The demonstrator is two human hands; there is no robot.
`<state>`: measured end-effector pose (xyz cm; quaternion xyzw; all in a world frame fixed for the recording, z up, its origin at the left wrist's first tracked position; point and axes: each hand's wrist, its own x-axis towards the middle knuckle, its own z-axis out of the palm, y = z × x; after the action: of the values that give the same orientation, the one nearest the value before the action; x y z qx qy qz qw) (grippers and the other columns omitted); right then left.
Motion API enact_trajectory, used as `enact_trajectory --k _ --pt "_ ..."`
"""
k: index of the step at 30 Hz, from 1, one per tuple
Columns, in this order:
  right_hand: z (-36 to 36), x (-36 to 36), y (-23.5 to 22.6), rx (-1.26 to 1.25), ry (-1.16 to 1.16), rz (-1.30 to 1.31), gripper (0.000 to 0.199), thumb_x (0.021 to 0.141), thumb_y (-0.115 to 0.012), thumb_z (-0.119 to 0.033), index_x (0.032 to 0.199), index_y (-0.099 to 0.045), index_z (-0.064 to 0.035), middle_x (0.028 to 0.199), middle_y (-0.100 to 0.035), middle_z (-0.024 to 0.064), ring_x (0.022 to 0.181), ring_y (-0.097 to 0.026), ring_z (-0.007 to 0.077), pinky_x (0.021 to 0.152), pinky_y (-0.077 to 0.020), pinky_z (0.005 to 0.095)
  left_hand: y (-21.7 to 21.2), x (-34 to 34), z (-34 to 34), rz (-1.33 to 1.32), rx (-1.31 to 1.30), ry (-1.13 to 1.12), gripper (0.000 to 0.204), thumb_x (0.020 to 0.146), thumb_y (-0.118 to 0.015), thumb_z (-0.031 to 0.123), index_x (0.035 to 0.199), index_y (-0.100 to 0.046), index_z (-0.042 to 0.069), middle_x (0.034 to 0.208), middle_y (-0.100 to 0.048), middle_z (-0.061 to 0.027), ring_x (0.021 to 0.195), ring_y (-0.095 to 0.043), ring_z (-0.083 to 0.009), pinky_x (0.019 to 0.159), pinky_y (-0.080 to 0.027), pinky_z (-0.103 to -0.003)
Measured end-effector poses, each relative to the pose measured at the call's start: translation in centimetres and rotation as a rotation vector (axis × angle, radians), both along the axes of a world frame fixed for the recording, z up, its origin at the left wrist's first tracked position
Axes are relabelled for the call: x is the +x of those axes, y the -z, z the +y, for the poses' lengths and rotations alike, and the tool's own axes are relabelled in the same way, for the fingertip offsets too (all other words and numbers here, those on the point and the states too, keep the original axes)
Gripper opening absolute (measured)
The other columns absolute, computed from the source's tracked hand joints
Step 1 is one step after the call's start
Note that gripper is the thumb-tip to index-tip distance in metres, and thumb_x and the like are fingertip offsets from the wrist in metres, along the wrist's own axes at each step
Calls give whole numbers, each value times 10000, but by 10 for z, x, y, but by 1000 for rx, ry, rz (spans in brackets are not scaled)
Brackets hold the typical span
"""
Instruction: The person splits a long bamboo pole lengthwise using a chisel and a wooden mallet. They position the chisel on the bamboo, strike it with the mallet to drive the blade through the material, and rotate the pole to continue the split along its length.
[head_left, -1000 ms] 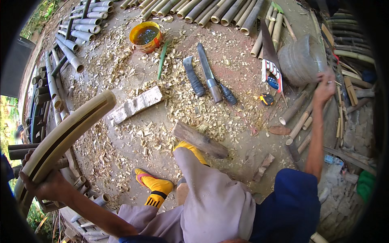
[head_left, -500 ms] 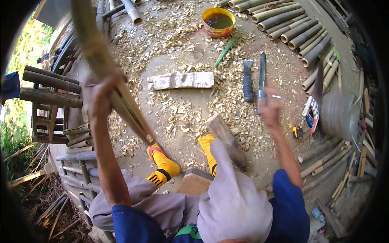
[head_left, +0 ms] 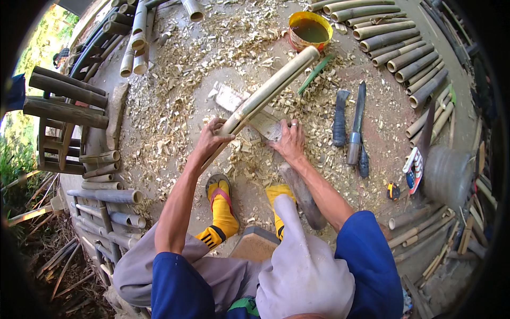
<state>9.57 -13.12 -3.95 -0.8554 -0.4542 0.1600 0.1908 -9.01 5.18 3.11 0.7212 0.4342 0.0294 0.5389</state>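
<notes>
My left hand (head_left: 213,138) is closed around the lower part of a split bamboo pole (head_left: 276,85), which slants up and away to the right. My right hand (head_left: 290,142) grips the near right end of a rough whitish wooden board (head_left: 228,97) lying among shavings. The pole crosses over the board and hides its middle. To the right of that hand lie a machete (head_left: 357,119) with a metal-collared handle and a shorter tool with a dark wrapped handle (head_left: 339,118).
A yellow bucket of murky liquid (head_left: 309,33) stands at the far side. Rows of cut bamboo (head_left: 390,40) line the far right. A wooden log (head_left: 303,196) lies by my yellow-socked right foot. A tape measure (head_left: 393,191) sits near a clear plastic jug (head_left: 451,178). Bamboo frames (head_left: 66,119) stand left.
My right hand has left the machete, now on the ground, and taken the board's end. The board has turned at a slant. The bamboo pole has swung from upper left to upper right.
</notes>
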Motion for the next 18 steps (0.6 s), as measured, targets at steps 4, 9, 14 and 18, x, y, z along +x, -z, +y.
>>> enact_trajectory --k 4,9,14,18 --pt "-5 -7 -11 -59 31 114 889 631 -794 -461 1311 -395 -49 1281 -359 326 1154 -407 447 923 -395 543 15 0 3 120 -50 18 644 710 -763 273 1247 -524 8 1112 -611 -228 959 -616 -284 821 -480 -346" --pt "-8 -9 -9 -55 21 70 887 628 -798 -455 1308 -390 -57 1270 -370 316 1102 -444 428 882 -434 529 23 -11 17 165 99 189 653 742 -743 315 1267 -510 5 1091 -627 -219 933 -627 -251 828 -475 -340" --pt "-10 -14 -13 -71 31 -3 807 665 -781 -432 1284 -417 -64 1234 -408 287 1089 -461 401 871 -445 498 -3 7 8 261 198 273 627 805 -689 276 1326 -441 30 1182 -575 -222 1047 -585 -295 897 -461 -365" --pt "-24 -4 -38 28 104 303 677 712 -762 -339 1249 -455 -65 1138 -471 221 1046 -485 352 882 -443 475 8 -7 7 187 239 221 596 833 -653 237 1350 -414 60 1129 -589 -233 994 -598 -300 860 -469 -386"
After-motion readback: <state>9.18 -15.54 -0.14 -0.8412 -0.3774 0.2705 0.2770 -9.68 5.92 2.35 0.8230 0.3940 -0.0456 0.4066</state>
